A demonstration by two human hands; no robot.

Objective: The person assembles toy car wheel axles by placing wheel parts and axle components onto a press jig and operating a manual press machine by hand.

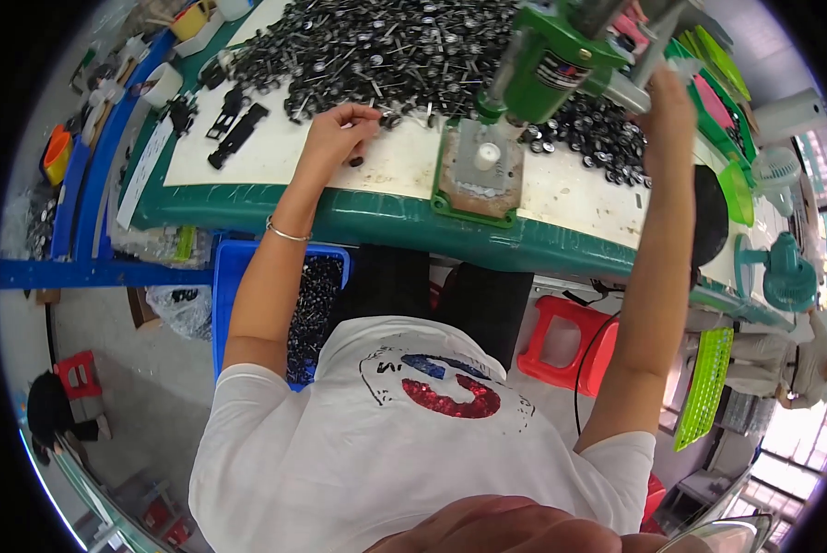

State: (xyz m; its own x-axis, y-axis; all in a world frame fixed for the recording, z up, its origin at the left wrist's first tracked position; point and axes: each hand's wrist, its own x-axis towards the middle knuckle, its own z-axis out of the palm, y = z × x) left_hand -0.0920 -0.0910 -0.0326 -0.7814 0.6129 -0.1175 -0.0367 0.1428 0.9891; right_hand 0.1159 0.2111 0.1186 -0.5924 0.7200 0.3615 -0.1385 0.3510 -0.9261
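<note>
My left hand (pixel 336 138) is over the white worktop at the front edge of a heap of small parts, thumb and fingers pinched on a small black wheel (pixel 389 121). Beneath its fingers lies another small dark piece (pixel 356 161). To its right stands a green bench press (pixel 547 78), with a white round holder (pixel 487 156) on its metal base (pixel 465 189). My right hand (pixel 668 111) is raised beside the press's metal bars, at the right. It is smeared by motion and its fingers are mostly hidden, so I cannot tell whether it grips the lever.
Black wheels on metal axles (pixel 386 55) heap across the back; loose wheels (pixel 607 143) lie right of the press. Black toy chassis (pixel 239 135) lie at left. A blue bin (pixel 234 276) of small parts, a red stool (pixel 570 336) and a teal fan (pixel 786 272) stand around.
</note>
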